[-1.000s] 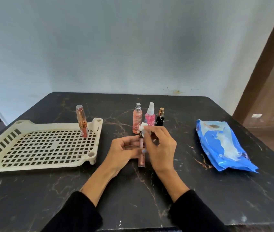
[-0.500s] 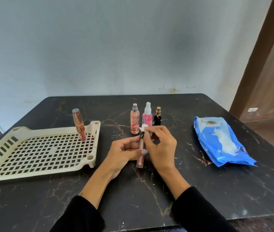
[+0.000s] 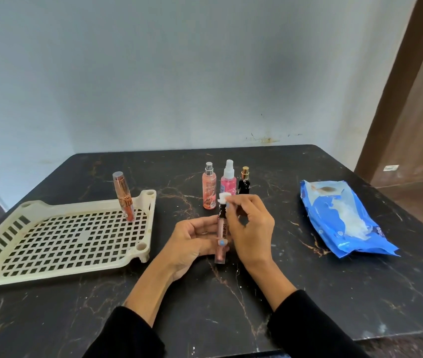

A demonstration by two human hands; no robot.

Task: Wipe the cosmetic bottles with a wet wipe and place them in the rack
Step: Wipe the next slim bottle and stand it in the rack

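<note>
My left hand (image 3: 192, 241) grips a slim pink lip gloss tube (image 3: 222, 239) with a black cap, held upright above the table's middle. My right hand (image 3: 250, 228) pinches a small white wet wipe (image 3: 223, 197) against the top of the tube's cap. Behind the hands stand three spray bottles: a peach one (image 3: 209, 187), a pink one (image 3: 228, 178) and a small black one (image 3: 244, 180). The cream plastic rack (image 3: 58, 239) lies at the left with an orange lipstick tube (image 3: 124, 196) standing in its far right corner.
A blue pack of wet wipes (image 3: 344, 218) lies on the right side of the black marble table (image 3: 321, 293). A pale wall runs behind the table's far edge. A brown door frame (image 3: 399, 86) stands at the right.
The right hand's wipe has moved up the tube to the cap's top. The camera has tilted a little, so everything sits slightly lower in view.
</note>
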